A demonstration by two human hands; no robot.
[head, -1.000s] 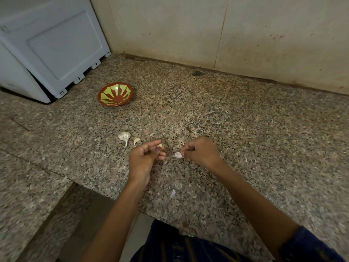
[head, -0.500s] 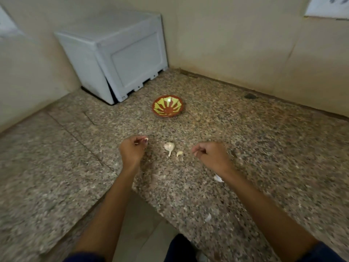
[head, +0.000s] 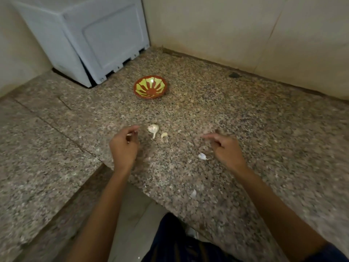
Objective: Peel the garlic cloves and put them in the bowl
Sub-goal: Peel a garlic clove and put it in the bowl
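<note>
My left hand (head: 123, 146) has its fingers curled in, pinching a small garlic clove (head: 129, 136) above the desk (head: 245, 129). My right hand (head: 225, 148) is loose, fingers half spread, holding nothing. Garlic bulb (head: 153, 128) sits between them, a peel scrap (head: 202, 156) beside my right hand, bowl (head: 150, 87) further back.

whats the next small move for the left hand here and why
Probably carry the left hand forward to the bowl and drop in what it pinches. Its fingertips seem to hold a small pale piece, likely a peeled clove, though blur hides detail. The bowl looks empty, and the right hand holds nothing, a peel beside it.
</note>
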